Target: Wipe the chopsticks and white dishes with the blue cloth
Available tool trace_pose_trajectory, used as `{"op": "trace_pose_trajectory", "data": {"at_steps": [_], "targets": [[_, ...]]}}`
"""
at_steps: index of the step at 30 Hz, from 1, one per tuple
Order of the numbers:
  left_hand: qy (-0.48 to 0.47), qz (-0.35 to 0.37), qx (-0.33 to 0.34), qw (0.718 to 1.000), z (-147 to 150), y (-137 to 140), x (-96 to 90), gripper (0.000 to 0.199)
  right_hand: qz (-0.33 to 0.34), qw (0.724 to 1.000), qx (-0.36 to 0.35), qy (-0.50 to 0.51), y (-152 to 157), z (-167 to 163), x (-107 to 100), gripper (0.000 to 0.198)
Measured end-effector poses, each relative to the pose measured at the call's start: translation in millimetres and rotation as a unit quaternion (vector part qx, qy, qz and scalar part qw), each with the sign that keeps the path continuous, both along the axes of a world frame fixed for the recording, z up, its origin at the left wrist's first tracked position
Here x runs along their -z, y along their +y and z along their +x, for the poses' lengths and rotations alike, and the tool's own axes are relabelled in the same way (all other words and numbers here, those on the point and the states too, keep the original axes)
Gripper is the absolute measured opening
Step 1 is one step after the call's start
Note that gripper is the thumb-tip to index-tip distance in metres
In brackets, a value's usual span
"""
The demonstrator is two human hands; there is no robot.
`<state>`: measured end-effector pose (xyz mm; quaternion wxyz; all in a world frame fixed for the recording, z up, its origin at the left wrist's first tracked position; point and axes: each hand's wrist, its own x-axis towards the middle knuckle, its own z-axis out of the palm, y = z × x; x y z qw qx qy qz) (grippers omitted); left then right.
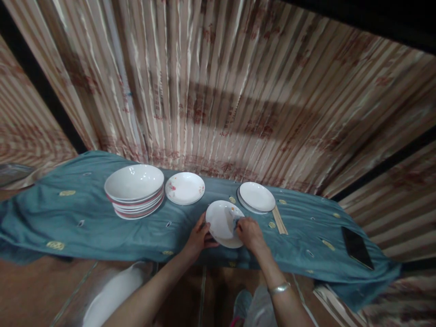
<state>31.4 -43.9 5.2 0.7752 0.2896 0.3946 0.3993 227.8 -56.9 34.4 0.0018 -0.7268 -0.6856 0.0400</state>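
Note:
In the head view, my left hand (199, 235) grips the left rim of a white plate (220, 222) with a small orange print near its top edge. The plate is tilted towards me above the front of the table. My right hand (250, 231) is closed over a small bluish-grey cloth (235, 220), pressed to the plate's right side; most of the cloth is hidden by the fingers. Behind the right hand sits a stack of white plates (258, 197). A floral plate (185, 187), on top of another, lies behind the left hand.
A tall stack of white bowls (134, 184) stands on the left of the teal tablecloth (91, 234). Wooden chopsticks (279, 221) lie beside the right plate stack. Farther right is a black phone or tablet (357, 247). A pleated curtain (211, 91) hangs behind the table.

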Motion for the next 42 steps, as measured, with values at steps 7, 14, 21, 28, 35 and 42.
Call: {"op": "trace_pose_trajectory", "data": {"at_steps": [7,14,21,28,35,42], "targets": [[-0.019,-0.018,-0.006,1.000,2.9,-2.0,1.2,0.072,0.052,0.998,-0.011,0.036,9.1,2.1,10.1,0.024],[-0.049,-0.024,0.002,0.998,2.0,-1.6,7.5,0.074,0.087,0.989,-0.020,0.119,30.7,-1.7,31.9,0.041],[-0.056,-0.018,0.004,0.998,2.7,-0.9,16.0,0.073,0.129,0.967,-0.026,0.216,52.7,-11.4,55.6,0.050],[-0.037,-0.019,-0.001,0.999,2.3,-0.6,15.5,0.073,0.136,0.937,-0.087,0.309,65.7,-24.5,60.5,0.051],[-0.028,-0.007,0.002,1.000,-0.9,-2.0,16.0,0.070,0.070,0.901,-0.134,0.406,59.6,-41.0,47.0,0.045],[-0.037,-0.035,0.013,0.999,-1.8,0.4,8.2,0.055,-0.024,0.846,-0.165,0.507,37.0,-45.7,28.1,0.031]]}}
